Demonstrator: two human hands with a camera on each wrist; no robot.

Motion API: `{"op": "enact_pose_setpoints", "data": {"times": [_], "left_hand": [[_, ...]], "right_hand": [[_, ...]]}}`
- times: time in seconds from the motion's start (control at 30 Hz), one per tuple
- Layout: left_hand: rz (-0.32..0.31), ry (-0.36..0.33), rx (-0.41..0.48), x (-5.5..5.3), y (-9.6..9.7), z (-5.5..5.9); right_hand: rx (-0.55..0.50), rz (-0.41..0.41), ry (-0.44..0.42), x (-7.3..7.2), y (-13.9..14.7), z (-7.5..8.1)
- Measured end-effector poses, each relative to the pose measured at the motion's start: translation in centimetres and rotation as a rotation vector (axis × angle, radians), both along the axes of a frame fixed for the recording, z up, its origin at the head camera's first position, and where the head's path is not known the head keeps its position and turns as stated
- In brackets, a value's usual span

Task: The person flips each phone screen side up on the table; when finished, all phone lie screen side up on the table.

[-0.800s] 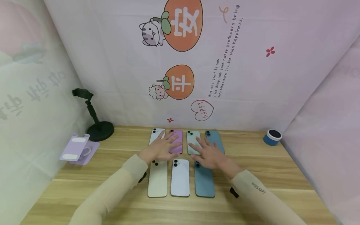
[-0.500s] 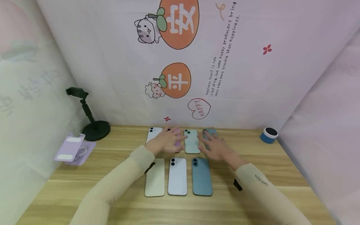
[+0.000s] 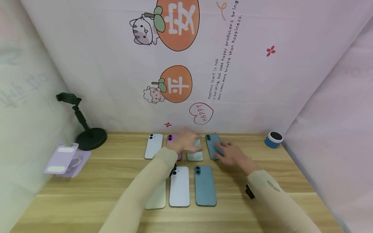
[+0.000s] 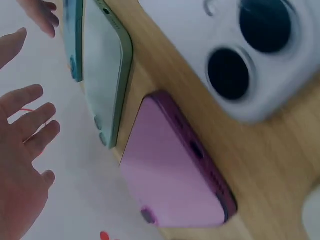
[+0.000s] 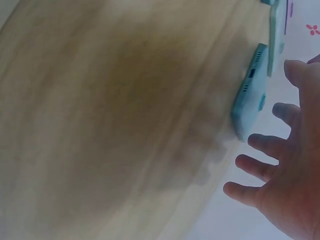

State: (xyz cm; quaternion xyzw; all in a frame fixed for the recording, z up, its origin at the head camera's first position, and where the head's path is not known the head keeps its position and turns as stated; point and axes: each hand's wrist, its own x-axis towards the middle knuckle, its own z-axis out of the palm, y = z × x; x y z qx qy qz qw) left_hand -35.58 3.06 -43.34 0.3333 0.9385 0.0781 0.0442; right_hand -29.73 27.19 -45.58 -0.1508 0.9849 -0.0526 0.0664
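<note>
Phones lie face down in two rows. My left hand point(image 3: 186, 141), fingers spread, hovers over the purple phone point(image 3: 170, 139) and mint phone point(image 3: 195, 157) in the back row, partly hiding both. In the left wrist view it shows clear of the purple phone point(image 4: 170, 170). My right hand point(image 3: 231, 154) reaches to the right edge of the back teal phone point(image 3: 212, 147), fingertips overlapping it; its fingers are spread in the right wrist view. A white phone point(image 3: 153, 146) lies at the back left. In front are a cream phone point(image 3: 157, 198), partly under my left sleeve, a pale phone point(image 3: 179, 191) and a teal phone point(image 3: 205, 187).
A black stand point(image 3: 90, 137) with a round base and a lilac folding phone holder point(image 3: 64, 158) stand on the left of the wooden table point(image 3: 247, 213). A blue-and-white round container point(image 3: 273, 140) is at the back right. White printed cloth point(image 3: 247, 81) walls the back and sides.
My left hand has moved right, from the white and purple phones toward the mint one. My right hand has drawn right, off the mint phone. The head view has shifted slightly right.
</note>
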Motion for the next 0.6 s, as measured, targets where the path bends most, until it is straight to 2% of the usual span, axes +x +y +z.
{"op": "enact_pose_setpoints", "data": {"times": [0.03,0.1,0.17,0.23,0.27,0.43,0.6], "left_hand": [[0.020,-0.022,0.008,-0.4,0.4,-0.6],[0.051,-0.089,0.014,-0.6,1.1,-1.0],[0.073,-0.153,0.016,-0.3,1.7,-1.2],[0.081,-0.190,0.007,-0.2,2.3,-1.4],[0.078,-0.203,0.006,0.1,2.4,-1.2],[0.071,-0.205,-0.005,0.1,3.0,-1.6],[0.066,-0.220,-0.037,-0.3,3.2,-2.1]], "right_hand": [[-0.004,-0.001,0.002,0.0,0.2,-0.1],[-0.014,-0.005,0.006,0.0,0.4,-0.4],[-0.026,-0.016,0.008,0.1,0.6,-0.6],[-0.031,-0.023,0.015,0.1,0.7,-0.7],[-0.035,-0.026,0.017,0.2,0.8,-0.8],[-0.047,-0.027,0.027,0.4,1.2,-1.2],[-0.049,-0.016,0.041,0.5,1.2,-1.8]]}}
